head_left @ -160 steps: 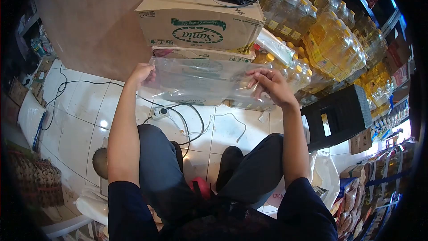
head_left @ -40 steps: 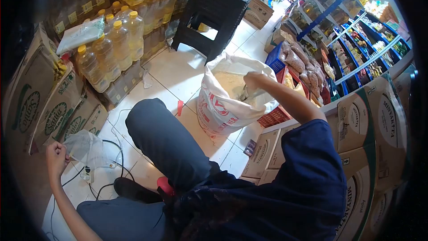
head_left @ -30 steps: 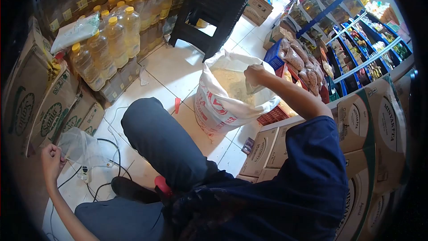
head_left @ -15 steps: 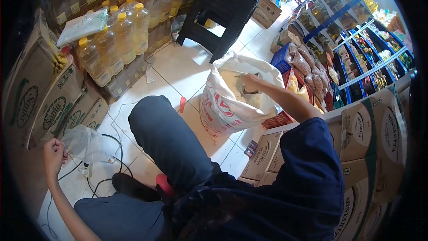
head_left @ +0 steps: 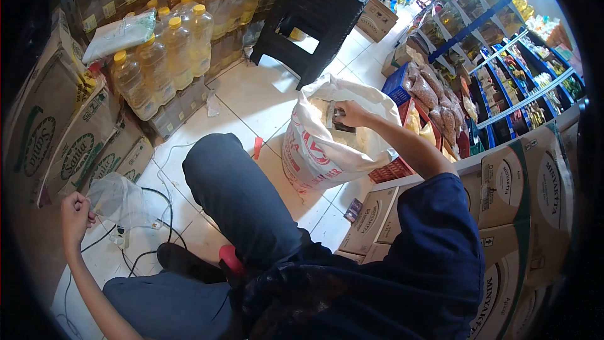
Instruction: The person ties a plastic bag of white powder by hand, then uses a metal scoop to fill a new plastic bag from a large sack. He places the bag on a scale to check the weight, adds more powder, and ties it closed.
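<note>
A large white sack with red print stands open on the floor, holding pale loose contents that look powdery or granular. Inside its mouth, my right hand is closed around a greyish scoop, whose lower part is hard to make out. Far to the left, my left hand is closed at the edge of a clear plastic bag. The bag hangs limp above the floor cables.
A black stool stands behind the sack. Bottles of yellow oil and cardboard boxes line the left. More boxes are stacked at the right, near crates of packets. Black cables cross the tiles.
My right hand has shifted slightly left inside the sack, and the scoop has tilted so more of its dark side shows. My left hand and the plastic bag have barely moved.
</note>
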The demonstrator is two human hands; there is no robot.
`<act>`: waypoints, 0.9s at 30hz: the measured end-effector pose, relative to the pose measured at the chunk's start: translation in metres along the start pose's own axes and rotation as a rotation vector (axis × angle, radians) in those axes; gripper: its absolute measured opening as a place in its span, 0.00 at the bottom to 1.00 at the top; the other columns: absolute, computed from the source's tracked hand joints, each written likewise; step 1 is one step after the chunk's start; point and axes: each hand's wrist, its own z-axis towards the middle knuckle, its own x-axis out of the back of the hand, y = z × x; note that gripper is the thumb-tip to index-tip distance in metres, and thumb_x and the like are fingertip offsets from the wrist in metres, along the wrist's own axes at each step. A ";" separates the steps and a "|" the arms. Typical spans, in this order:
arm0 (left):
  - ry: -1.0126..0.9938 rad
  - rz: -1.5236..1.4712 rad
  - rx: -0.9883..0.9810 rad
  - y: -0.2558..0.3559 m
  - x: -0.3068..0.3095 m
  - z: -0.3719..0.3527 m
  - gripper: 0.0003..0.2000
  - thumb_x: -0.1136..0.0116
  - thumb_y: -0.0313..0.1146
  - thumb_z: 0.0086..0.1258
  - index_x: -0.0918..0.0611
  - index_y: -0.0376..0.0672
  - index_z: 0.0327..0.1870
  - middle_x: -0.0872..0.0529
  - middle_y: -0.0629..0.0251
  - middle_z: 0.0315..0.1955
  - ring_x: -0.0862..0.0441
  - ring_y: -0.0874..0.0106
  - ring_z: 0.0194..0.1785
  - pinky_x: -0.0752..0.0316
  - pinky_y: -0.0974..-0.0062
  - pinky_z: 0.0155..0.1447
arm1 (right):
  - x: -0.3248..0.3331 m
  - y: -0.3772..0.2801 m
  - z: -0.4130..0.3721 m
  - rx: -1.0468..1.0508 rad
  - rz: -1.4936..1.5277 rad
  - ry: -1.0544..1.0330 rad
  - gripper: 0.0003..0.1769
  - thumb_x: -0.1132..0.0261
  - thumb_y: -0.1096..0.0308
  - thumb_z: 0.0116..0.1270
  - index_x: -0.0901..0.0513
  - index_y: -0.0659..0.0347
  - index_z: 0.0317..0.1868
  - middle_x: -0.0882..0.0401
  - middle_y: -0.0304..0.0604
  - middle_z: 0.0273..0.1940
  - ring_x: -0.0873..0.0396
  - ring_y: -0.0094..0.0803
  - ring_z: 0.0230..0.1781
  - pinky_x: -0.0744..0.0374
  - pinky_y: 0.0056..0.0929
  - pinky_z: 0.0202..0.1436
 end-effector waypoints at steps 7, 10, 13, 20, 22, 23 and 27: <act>-0.002 -0.033 -0.007 0.003 -0.001 -0.007 0.08 0.49 0.29 0.67 0.29 0.41 0.26 0.24 0.68 0.15 0.26 0.81 0.16 0.35 0.85 0.17 | 0.033 0.014 -0.013 -0.041 0.111 -0.174 0.12 0.32 0.68 0.48 0.24 0.65 0.30 0.27 0.44 0.23 0.27 0.32 0.27 0.30 0.34 0.32; 0.000 -0.057 0.004 0.001 0.001 -0.005 0.08 0.49 0.28 0.67 0.29 0.40 0.26 0.24 0.68 0.14 0.26 0.81 0.16 0.35 0.85 0.17 | 0.038 0.013 -0.025 -0.046 0.124 -0.180 0.12 0.32 0.68 0.47 0.24 0.64 0.30 0.24 0.45 0.25 0.25 0.34 0.29 0.28 0.33 0.34; -0.003 -0.050 -0.012 0.001 0.001 -0.004 0.07 0.49 0.28 0.66 0.29 0.40 0.26 0.24 0.68 0.14 0.26 0.81 0.16 0.35 0.85 0.17 | 0.036 0.016 -0.030 -0.028 0.133 -0.098 0.12 0.32 0.69 0.47 0.24 0.64 0.30 0.24 0.45 0.25 0.26 0.34 0.28 0.29 0.34 0.33; -0.012 -0.095 0.005 0.000 0.002 -0.005 0.07 0.49 0.28 0.66 0.29 0.40 0.26 0.24 0.67 0.14 0.26 0.81 0.15 0.35 0.85 0.17 | 0.033 0.014 -0.036 -0.010 0.085 -0.110 0.12 0.31 0.70 0.46 0.25 0.64 0.29 0.27 0.46 0.23 0.27 0.35 0.27 0.30 0.35 0.32; -0.016 -0.100 0.005 -0.002 0.003 -0.005 0.07 0.49 0.27 0.66 0.29 0.40 0.26 0.23 0.67 0.14 0.26 0.80 0.15 0.35 0.84 0.17 | 0.037 0.010 -0.039 -0.041 0.139 -0.096 0.12 0.32 0.70 0.47 0.26 0.64 0.29 0.27 0.46 0.23 0.27 0.36 0.27 0.30 0.35 0.32; -0.013 -0.088 0.008 0.000 0.003 -0.006 0.07 0.49 0.27 0.66 0.29 0.40 0.26 0.23 0.67 0.14 0.25 0.80 0.15 0.34 0.84 0.17 | 0.039 0.008 -0.039 -0.056 0.165 -0.089 0.12 0.32 0.70 0.47 0.26 0.65 0.29 0.27 0.47 0.24 0.27 0.36 0.27 0.30 0.35 0.32; -0.024 -0.036 0.001 -0.001 0.002 -0.005 0.06 0.49 0.27 0.65 0.28 0.39 0.27 0.23 0.66 0.14 0.25 0.80 0.15 0.33 0.84 0.17 | 0.050 0.000 -0.045 -0.070 0.111 -0.094 0.13 0.33 0.69 0.48 0.27 0.65 0.29 0.27 0.46 0.23 0.28 0.35 0.27 0.30 0.35 0.33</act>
